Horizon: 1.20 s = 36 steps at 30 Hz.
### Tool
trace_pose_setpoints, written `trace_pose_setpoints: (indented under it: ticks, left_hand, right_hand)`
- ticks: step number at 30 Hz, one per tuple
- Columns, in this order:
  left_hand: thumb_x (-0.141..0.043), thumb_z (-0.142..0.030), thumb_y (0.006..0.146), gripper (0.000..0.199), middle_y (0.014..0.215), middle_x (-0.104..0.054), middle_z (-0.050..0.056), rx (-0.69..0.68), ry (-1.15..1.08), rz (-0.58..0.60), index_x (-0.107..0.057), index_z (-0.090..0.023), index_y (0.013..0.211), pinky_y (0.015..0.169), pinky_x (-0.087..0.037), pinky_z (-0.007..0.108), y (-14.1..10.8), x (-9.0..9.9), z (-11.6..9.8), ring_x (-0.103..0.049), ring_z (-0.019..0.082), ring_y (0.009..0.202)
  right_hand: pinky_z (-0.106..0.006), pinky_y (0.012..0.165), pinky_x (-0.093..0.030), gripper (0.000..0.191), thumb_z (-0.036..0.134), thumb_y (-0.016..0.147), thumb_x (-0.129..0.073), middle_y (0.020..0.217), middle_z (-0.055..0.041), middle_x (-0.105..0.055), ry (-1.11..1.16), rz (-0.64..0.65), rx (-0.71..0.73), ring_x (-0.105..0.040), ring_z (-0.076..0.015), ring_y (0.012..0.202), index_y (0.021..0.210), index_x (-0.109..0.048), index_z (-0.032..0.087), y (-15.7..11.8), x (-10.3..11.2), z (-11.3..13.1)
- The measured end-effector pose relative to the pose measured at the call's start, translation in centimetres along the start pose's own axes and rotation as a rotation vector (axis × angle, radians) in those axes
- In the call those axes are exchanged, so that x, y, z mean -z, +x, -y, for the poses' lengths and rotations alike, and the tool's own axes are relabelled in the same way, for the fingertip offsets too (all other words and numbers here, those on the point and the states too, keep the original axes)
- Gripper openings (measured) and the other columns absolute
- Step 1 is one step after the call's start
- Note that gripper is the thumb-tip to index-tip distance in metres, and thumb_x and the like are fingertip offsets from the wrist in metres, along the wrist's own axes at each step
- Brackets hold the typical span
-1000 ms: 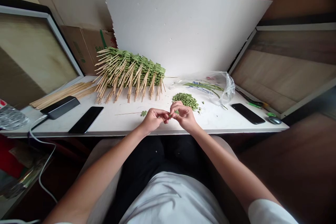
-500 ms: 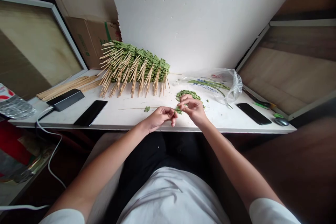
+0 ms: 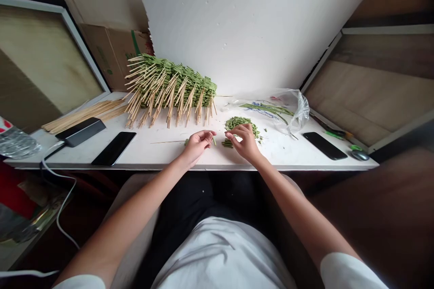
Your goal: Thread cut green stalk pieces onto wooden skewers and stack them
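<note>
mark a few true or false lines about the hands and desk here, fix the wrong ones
1. The left hand and right hand are apart. True.
2. The green pile is nearer the right hand than the left hand. True.
3. The plastic bag is left of the green pile. False: it is on the right.
4. Both phones lie left of the hands. False: one lies on each side.
5. A cardboard box stands at the back left. True.

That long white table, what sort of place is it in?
Perhaps a small indoor workspace: the white table holds a heap of short green stem pieces and a stack of pale wooden sticks bearing green pieces.
</note>
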<state>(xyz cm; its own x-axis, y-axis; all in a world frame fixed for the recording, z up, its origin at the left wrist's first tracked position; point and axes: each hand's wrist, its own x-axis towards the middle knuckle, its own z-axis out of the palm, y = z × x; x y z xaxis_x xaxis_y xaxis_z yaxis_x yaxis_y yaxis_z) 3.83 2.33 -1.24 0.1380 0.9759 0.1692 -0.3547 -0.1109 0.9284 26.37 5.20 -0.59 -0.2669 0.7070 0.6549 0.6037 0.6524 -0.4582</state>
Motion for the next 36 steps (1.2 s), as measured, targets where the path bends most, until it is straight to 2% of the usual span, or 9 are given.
trace_pose_setpoints:
  ticks: [1, 4, 7, 12, 19, 22, 28, 33, 36]
  left_hand:
    - [-0.089, -0.041, 0.088, 0.032, 0.076, -0.066, 0.001, -0.029, 0.003, -0.020, -0.079, -0.013, 0.100, 0.071, -0.048, 0.026, 0.0, 0.0, 0.0, -0.057, 0.011, 0.069]
    - [-0.090, -0.043, 0.086, 0.037, 0.082, -0.070, 0.004, -0.089, 0.013, -0.058, -0.079, -0.013, 0.105, 0.084, -0.054, 0.030, 0.0, -0.2, 0.0, -0.065, 0.014, 0.079]
    - [-0.092, -0.047, 0.084, 0.043, 0.086, -0.074, 0.006, -0.103, 0.026, -0.068, -0.079, -0.013, 0.106, 0.088, -0.056, 0.033, 0.0, -0.4, 0.0, -0.069, 0.017, 0.084]
    - [-0.094, -0.050, 0.081, 0.048, 0.090, -0.077, 0.009, -0.102, 0.030, -0.064, -0.078, -0.012, 0.105, 0.089, -0.057, 0.034, 0.0, -0.4, 0.1, -0.073, 0.018, 0.086]
    - [-0.094, -0.049, 0.080, 0.048, 0.094, -0.078, 0.009, -0.066, -0.001, -0.059, -0.078, -0.012, 0.107, 0.095, -0.058, 0.036, -0.1, -0.4, -0.3, -0.074, 0.018, 0.089]
    - [-0.093, -0.047, 0.081, 0.045, 0.094, -0.079, 0.010, -0.048, 0.071, -0.008, -0.079, -0.012, 0.105, 0.092, -0.059, 0.035, -0.3, -0.4, -0.6, -0.074, 0.019, 0.088]
    - [-0.087, -0.045, 0.085, 0.035, 0.081, -0.076, 0.008, -0.184, 0.298, 0.049, -0.080, -0.013, 0.097, 0.073, -0.058, 0.033, -0.8, -0.9, -0.8, -0.070, 0.018, 0.071]
    - [-0.076, -0.032, 0.089, 0.019, 0.074, -0.075, 0.006, -0.224, 0.488, 0.097, -0.078, -0.016, 0.079, 0.074, -0.057, 0.033, -1.3, -1.1, -0.9, -0.070, 0.020, 0.071]
    - [-0.074, -0.031, 0.089, 0.020, 0.073, -0.075, 0.007, -0.228, 0.515, 0.120, -0.078, -0.017, 0.075, 0.074, -0.057, 0.033, -1.4, -1.1, -1.0, -0.071, 0.022, 0.073]
  right_hand:
    - [-0.051, 0.098, -0.052, 0.030, 0.049, 0.104, -0.066, 0.097, -0.0091, -0.079, 0.069, 0.003, 0.014, -0.062, -0.0321, 0.108, 0.103, -0.086, 0.026, 0.1, 0.2, 0.8]
    - [-0.046, 0.090, -0.056, 0.028, 0.053, 0.097, -0.076, 0.096, -0.0065, -0.080, 0.232, 0.020, 0.067, -0.067, -0.0287, 0.102, 0.105, -0.084, 0.028, 0.1, 0.4, 3.0]
    - [-0.044, 0.086, -0.058, 0.025, 0.051, 0.095, -0.079, 0.092, -0.0060, -0.081, 0.278, -0.048, 0.076, -0.069, -0.0267, 0.094, 0.101, -0.083, 0.028, -0.1, 0.2, 4.0]
    - [-0.046, 0.087, -0.057, 0.016, 0.043, 0.097, -0.079, 0.091, -0.0061, -0.081, 0.260, -0.180, 0.095, -0.069, -0.0270, 0.095, 0.097, -0.082, 0.028, 0.0, 0.4, 4.1]
    - [-0.049, 0.091, -0.054, 0.009, 0.037, 0.099, -0.076, 0.094, -0.0074, -0.078, 0.167, -0.132, 0.242, -0.064, -0.0295, 0.099, 0.102, -0.080, 0.030, 0.1, 0.4, 3.1]
    - [-0.051, 0.095, -0.052, 0.011, 0.035, 0.104, -0.069, 0.098, -0.0086, -0.077, 0.110, -0.115, 0.231, -0.062, -0.0304, 0.104, 0.105, -0.078, 0.030, 0.0, 0.3, 3.0]
    - [-0.050, 0.096, -0.049, 0.012, 0.028, 0.105, -0.060, 0.097, -0.0101, -0.071, 0.094, 0.002, 0.219, -0.058, -0.0306, 0.104, 0.101, -0.071, 0.027, -0.3, 0.1, 3.8]
    - [-0.045, 0.088, -0.050, 0.019, 0.015, 0.098, -0.057, 0.084, -0.0066, -0.068, 0.221, 0.012, 0.165, -0.056, -0.0284, 0.097, 0.087, -0.068, 0.026, -0.8, -0.3, 4.7]
    - [-0.045, 0.091, -0.050, 0.021, 0.023, 0.099, -0.061, 0.080, -0.0055, -0.069, 0.314, 0.040, 0.080, -0.057, -0.0278, 0.097, 0.080, -0.068, 0.026, -0.7, -0.2, 5.0]
